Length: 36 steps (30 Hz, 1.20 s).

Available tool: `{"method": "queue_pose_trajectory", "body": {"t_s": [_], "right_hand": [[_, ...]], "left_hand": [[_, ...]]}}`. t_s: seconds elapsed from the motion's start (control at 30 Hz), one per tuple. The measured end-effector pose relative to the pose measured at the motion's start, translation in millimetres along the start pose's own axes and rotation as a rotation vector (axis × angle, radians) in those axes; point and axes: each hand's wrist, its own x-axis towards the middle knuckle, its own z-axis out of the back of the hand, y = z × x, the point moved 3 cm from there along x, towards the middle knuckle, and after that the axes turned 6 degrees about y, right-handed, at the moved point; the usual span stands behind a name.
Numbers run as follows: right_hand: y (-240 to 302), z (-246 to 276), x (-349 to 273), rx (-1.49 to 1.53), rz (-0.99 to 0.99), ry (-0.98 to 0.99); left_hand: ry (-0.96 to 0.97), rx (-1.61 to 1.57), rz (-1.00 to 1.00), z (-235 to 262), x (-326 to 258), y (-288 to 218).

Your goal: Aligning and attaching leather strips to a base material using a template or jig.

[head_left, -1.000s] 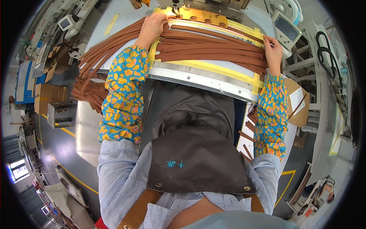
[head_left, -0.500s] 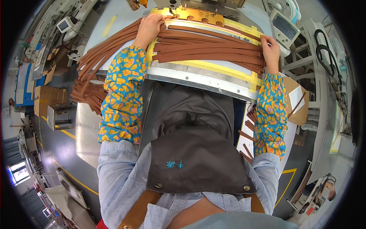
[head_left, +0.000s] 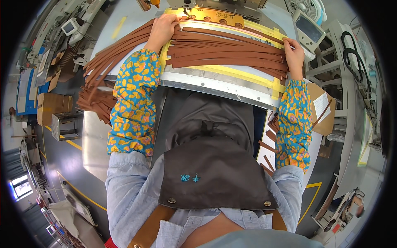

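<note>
You have one slim, flat brown strip of leather-like material (head_left: 264,34) on the pale desk (head_left: 140,18), running out past the right end of the flat yellow block with round holes (head_left: 206,17), beneath the metal machine head (head_left: 231,3). Your right hand (head_left: 294,53) pinches that strip's right end between thumb and fingers; your left hand (head_left: 164,29) is bent over with its fingertips close beside the block's left end, and you cannot be said for certain to be gripping there rather than pressing, since the thumb side is hidden. This one piece looks partway through: laid along the block, with both hands at it and not yet let go. Around it, plenty of others lie about: a broad layered bundle of brown strips (head_left: 227,53) lies between your hands on the yellow-taped area, and a fanned bunch of long brown strips (head_left: 120,45) spreads to the left, beyond your left wrist. Which of these groups is finished and which is waiting, the view does not tell, nor how many remain. Short brown pieces (head_left: 266,145) lie on a white surface beside your right sleeve; their stage is equally unclear.
</note>
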Motion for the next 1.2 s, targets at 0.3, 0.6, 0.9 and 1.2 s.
{"method": "queue_pose_trajectory", "body": {"t_s": [0.3, 0.6, 0.9, 1.2], "right_hand": [[-2, 0, 0, -0.019, 0.009, -0.004], [-17, -3, 4, -0.103, -0.007, 0.073], [-16, -6, 5, -0.164, 0.016, 0.111], [-14, 4, 5, -0.093, -0.039, 0.429]], "left_hand": [[0.002, 0.0, -0.009, 0, 0, -1], [-0.042, -0.046, -0.047, 4, -1, -6], [-0.366, 0.445, 0.264, 17, -14, 1], [0.017, 0.465, 0.162, 25, -25, 34]]}}
